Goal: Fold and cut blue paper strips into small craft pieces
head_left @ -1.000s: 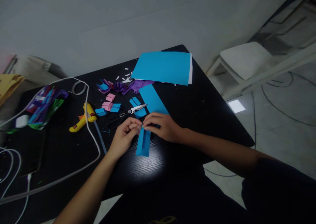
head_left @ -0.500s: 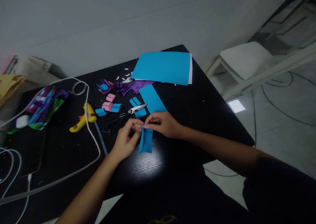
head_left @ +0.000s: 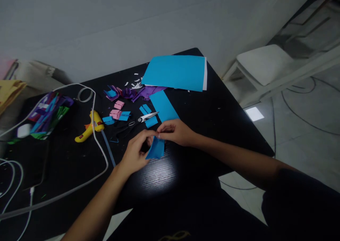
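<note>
Between my hands is a small piece of blue paper (head_left: 157,149), folded and bent, raised over the near part of the black table. My left hand (head_left: 136,151) grips its left side, with the thumb low and the fingers partly behind the paper. My right hand (head_left: 175,133) pinches the top edge between thumb and fingers. Just beyond them lie scissors (head_left: 145,117) with their blades pointing right, several small folded blue pieces (head_left: 124,116) and pink folded pieces (head_left: 116,113). A longer blue paper strip (head_left: 164,106) lies partly behind my right hand.
Large blue sheets (head_left: 175,72) lie at the table's back, beside purple folded paper (head_left: 148,92) and white scraps (head_left: 136,85). A yellow glue gun (head_left: 91,127) sits left, crossed by a white cable (head_left: 102,149). Coloured strips (head_left: 50,115) and a phone (head_left: 35,164) are farther left.
The blue paper's lower end has swung up and its left edge now flares towards my left hand. My left thumb has moved down along it. My right hand has barely shifted.
</note>
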`<state>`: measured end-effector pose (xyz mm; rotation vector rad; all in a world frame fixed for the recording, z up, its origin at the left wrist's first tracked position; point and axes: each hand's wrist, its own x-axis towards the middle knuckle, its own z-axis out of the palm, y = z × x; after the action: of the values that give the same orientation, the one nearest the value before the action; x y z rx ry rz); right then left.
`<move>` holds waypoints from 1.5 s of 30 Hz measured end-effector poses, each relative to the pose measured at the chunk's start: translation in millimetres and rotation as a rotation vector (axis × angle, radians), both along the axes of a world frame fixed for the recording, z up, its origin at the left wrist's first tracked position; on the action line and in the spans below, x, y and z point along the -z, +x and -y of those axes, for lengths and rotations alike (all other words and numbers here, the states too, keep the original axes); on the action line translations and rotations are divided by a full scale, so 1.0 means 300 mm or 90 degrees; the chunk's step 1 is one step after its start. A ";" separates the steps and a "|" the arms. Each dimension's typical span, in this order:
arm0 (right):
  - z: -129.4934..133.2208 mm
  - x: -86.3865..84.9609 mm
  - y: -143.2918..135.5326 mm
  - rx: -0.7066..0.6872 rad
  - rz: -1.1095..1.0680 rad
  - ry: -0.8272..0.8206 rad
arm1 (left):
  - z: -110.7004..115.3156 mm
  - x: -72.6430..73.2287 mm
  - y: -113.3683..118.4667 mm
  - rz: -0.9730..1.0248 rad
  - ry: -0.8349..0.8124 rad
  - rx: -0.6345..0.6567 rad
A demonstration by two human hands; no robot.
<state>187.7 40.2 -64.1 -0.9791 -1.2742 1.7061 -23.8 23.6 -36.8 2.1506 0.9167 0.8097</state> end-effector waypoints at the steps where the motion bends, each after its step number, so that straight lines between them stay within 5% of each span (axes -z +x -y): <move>1: 0.000 0.000 0.000 -0.003 -0.004 -0.001 | -0.001 -0.001 0.001 0.004 0.003 -0.005; 10: -0.003 -0.022 0.013 -0.023 0.010 0.022 | 0.001 0.017 -0.006 -0.004 -0.030 -0.042; 24: 0.007 -0.022 0.008 -0.010 -0.015 0.084 | -0.003 0.012 0.002 0.166 -0.283 -0.108; 45: 0.021 -0.027 0.021 -0.039 0.147 0.323 | -0.014 0.003 0.013 0.185 -0.340 -0.122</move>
<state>193.8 33.8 -56.0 -0.8483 -1.7908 1.2354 -19.9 27.7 -37.6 1.4621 1.0529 0.8292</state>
